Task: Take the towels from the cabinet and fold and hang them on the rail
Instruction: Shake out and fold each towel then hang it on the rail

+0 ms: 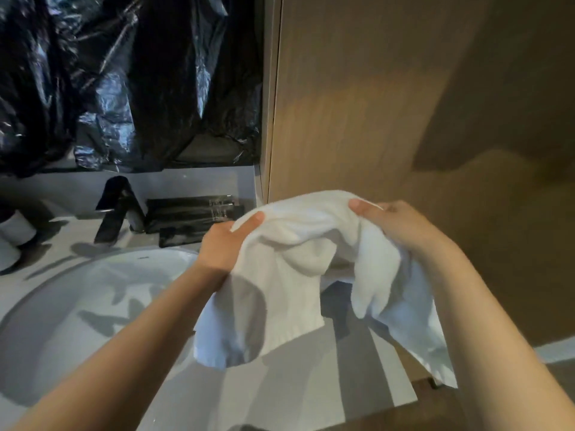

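Note:
A white towel (298, 253) hangs crumpled between both my hands, above the right end of the counter. My left hand (224, 244) grips its upper left edge, thumb lying on top of the cloth. My right hand (395, 222) pinches the upper right edge, fingers curled into the fabric. The towel's loose lower part droops in folds toward the counter, and one corner trails down at the right. No rail is in view.
A round white basin (93, 293) is set in the grey counter (311, 384) at lower left. A black tap (119, 209) and a dark tray (193, 216) stand behind it. Black plastic sheeting (124, 82) covers the wall above. A wooden panel (389, 104) rises at right.

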{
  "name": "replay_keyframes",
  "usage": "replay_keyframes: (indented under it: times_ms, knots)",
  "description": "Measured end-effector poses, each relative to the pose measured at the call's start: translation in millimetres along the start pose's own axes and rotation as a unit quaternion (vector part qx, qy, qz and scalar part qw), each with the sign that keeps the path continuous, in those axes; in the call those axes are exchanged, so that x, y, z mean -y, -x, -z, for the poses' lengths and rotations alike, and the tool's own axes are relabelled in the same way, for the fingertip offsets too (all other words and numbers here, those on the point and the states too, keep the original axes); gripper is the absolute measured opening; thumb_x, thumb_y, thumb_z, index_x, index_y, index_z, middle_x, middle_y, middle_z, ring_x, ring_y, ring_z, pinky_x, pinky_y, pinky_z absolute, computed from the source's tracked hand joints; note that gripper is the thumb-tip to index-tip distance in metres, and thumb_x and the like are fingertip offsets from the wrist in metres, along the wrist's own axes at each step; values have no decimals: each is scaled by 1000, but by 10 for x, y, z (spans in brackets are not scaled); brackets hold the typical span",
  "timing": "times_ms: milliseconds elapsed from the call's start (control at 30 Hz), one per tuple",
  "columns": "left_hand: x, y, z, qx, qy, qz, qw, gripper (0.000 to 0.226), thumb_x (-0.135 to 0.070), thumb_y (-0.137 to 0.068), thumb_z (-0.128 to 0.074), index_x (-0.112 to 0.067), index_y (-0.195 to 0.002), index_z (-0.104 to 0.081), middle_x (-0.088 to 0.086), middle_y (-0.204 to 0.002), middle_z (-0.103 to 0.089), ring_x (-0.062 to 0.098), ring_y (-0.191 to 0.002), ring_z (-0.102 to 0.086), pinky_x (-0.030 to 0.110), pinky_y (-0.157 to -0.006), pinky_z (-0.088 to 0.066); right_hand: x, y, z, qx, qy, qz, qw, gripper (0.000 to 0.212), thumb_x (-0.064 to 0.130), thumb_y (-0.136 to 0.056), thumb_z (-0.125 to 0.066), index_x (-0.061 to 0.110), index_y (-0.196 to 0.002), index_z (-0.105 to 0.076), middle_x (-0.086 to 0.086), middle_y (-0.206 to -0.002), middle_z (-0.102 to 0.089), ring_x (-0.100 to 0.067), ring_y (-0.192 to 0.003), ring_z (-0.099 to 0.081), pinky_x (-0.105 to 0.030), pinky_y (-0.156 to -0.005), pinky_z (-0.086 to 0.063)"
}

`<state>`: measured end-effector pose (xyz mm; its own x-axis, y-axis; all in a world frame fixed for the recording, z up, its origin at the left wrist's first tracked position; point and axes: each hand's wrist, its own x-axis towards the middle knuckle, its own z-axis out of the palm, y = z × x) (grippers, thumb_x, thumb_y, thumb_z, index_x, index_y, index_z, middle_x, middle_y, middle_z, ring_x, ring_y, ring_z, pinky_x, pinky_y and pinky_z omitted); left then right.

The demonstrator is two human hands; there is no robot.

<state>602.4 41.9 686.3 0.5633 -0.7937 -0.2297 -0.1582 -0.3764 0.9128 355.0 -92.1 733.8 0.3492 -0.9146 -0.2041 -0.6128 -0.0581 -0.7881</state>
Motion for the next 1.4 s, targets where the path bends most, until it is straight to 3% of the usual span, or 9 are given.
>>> replay_keyframes:
  times_ms: [100,233,433,600,767,867,1000,1200,1400]
  knots:
    - [175,-30,-89,-10,-86,28,996,48,-54,-88,-59,-10,-71,-63,9,-81,-64,29,-78,-58,33,-70,-42,-242,-52,-183,-66,147,-30,987,58,65,-79,-65,8,-85,-68,-12,-85,-71,-26,-77,-63,-28,-62,-43]
    - [453,117,-249,-23,-146,-5,989,50,-45,-87,-67,-15,-124,-54,7,-126,-58,28,-115,-55,39,-101,-43,-562,82,-567,-115,173,12,978,52,38,-93,-62,13,-136,-48,-17,-139,-48,-33,-130,-42,-36,-101,-37]
    - [916,602,-267,-24,-181,-264,947,21,-23,-79,-79,-16,-94,-66,-8,-93,-61,9,-78,-55,19,-74,-45,-1023,654,-1059,-112,107,89,984,14,24,-92,-66,22,-106,-65,0,-94,-65,-9,-78,-58,-21,-69,-44]
    - [1125,761,-370,39,-201,-239,949,17,-20,-80,-79,-15,-90,-66,-10,-86,-56,4,-71,-54,7,-65,-38,-1335,880,-1339,-45,11,-40,998,12,32,-92,-65,29,-102,-60,19,-90,-61,-3,-85,-60,-15,-69,-46]
    - [1045,639,-345,-16,-182,-242,953,27,-18,-81,-77,-10,-103,-65,-1,-93,-61,11,-75,-56,17,-67,-45,-1281,709,-1567,-5,-144,-145,979,45,32,-92,-65,14,-131,-54,10,-110,-60,-13,-102,-62,-34,-90,-56]
    - [1024,571,-268,-23,-201,-289,936,32,-14,-79,-78,-6,-108,-65,4,-100,-63,18,-80,-59,28,-69,-51,-1106,525,-1606,-38,-236,-143,961,34,30,-93,-64,13,-122,-58,7,-103,-64,-12,-98,-63,-22,-79,-52]
    - [1059,508,-169,-11,-235,-308,922,38,-14,-79,-79,-3,-112,-64,9,-110,-64,25,-94,-62,37,-76,-55,-997,542,-1588,-41,-240,-116,963,37,35,-90,-66,1,-81,-60,-11,-80,-61,-19,-79,-57,-35,-78,-48]
    - [1032,542,-30,62,-169,-263,948,25,-38,-79,-76,-20,-96,-74,-12,-115,-63,-11,-108,-51,5,-89,-39,-745,705,-1423,-21,-302,-52,952,32,26,-89,-69,0,-70,-63,-12,-69,-61,-20,-66,-56,-40,-80,-53]
    - [837,729,154,90,-57,-238,965,37,-61,-72,-70,-31,-93,-75,-20,-110,-68,2,-113,-59,20,-90,-48,-340,651,-1253,-45,-326,-18,944,17,20,-84,-76,9,-71,-75,-24,-77,-67,-30,-71,-59,-43,-76,-51]
